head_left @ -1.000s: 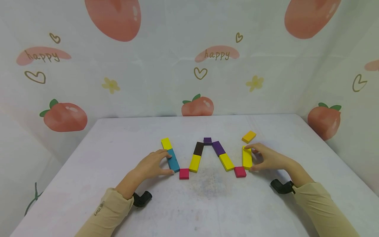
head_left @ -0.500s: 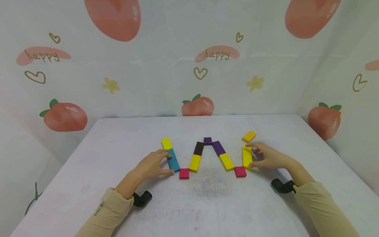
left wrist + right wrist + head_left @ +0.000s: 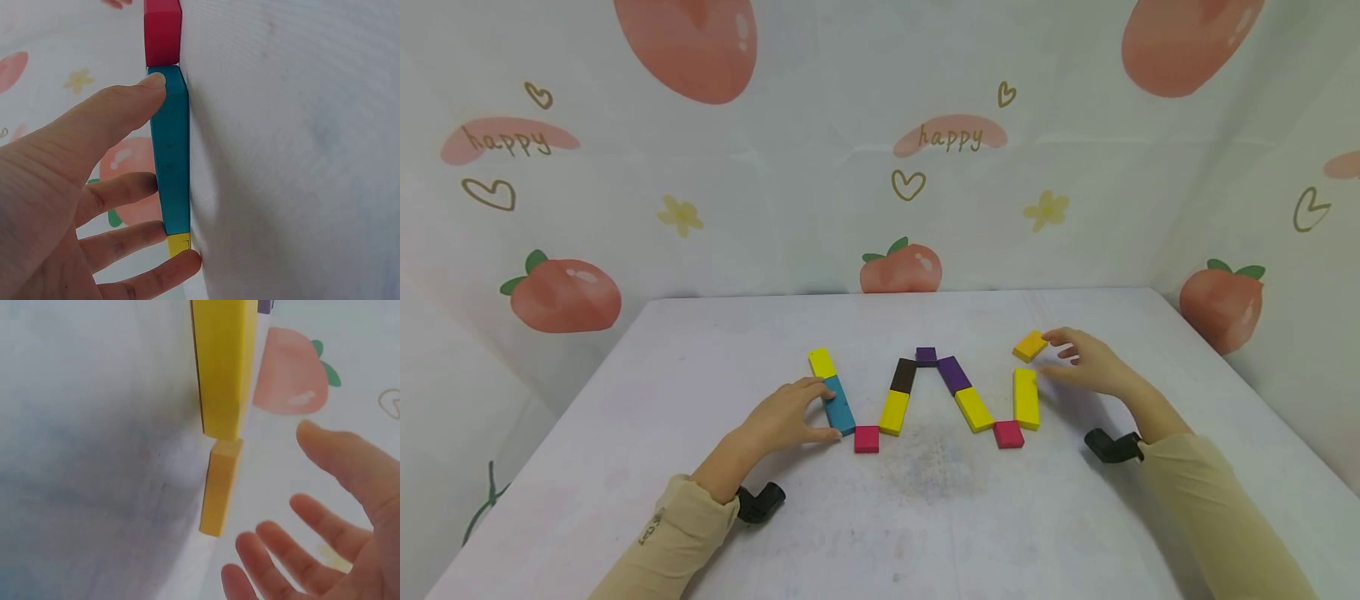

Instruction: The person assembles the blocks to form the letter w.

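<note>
My left hand (image 3: 780,417) rests its thumb and fingertips on a blue rectangular block (image 3: 842,410), fingers spread along its length. A yellow block (image 3: 822,363) adjoins the blue one's far end, and a red square block (image 3: 867,440) its near corner. My right hand (image 3: 1093,365) hovers at the right with fingers apart, fingertips right beside an orange-yellow block (image 3: 1030,346) and holding nothing. Just below that piece lies a longer yellow block (image 3: 1026,400); in the right wrist view the orange-yellow block (image 3: 220,487) appears just past its end.
A zigzag line of flat blocks continues between the hands: a dark brown block (image 3: 903,377), a small purple block (image 3: 927,357), a longer purple block (image 3: 954,375), yellow pieces and another red square (image 3: 1008,434). All lie on a white table (image 3: 925,533) before a peach-printed cloth (image 3: 797,167).
My right hand has let go of the long yellow block and moved away from me to the orange-yellow block. My left hand has stayed on the blue block.
</note>
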`<action>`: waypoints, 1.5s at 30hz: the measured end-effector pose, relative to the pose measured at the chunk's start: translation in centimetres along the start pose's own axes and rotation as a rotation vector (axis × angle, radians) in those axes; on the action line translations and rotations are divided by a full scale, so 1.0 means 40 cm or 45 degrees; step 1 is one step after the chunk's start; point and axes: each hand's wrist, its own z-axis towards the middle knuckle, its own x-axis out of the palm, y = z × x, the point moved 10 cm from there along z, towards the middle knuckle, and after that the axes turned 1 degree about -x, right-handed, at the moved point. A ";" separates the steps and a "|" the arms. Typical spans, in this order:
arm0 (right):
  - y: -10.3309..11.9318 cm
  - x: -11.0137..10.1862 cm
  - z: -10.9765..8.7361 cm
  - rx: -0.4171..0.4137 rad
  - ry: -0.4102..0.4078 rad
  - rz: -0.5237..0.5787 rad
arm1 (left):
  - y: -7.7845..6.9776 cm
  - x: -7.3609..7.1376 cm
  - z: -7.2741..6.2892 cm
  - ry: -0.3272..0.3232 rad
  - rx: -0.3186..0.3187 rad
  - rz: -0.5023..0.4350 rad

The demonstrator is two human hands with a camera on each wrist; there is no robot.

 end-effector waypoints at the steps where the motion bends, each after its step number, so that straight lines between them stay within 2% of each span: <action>1: -0.004 -0.001 0.005 0.020 -0.005 0.005 | 0.000 0.000 0.000 -0.001 -0.001 0.000; 7: -0.033 -0.003 0.031 0.148 -0.018 0.031 | 0.000 0.000 0.001 0.002 -0.005 0.008; 18: -0.066 0.015 0.064 0.273 0.022 0.065 | 0.000 0.002 0.003 0.005 -0.003 0.006; 31: -0.075 0.032 0.087 0.364 0.058 0.049 | 0.002 0.004 0.003 0.016 -0.017 0.003; 45: -0.079 0.033 0.094 0.379 0.052 0.064 | 0.000 0.002 0.003 0.008 -0.009 0.014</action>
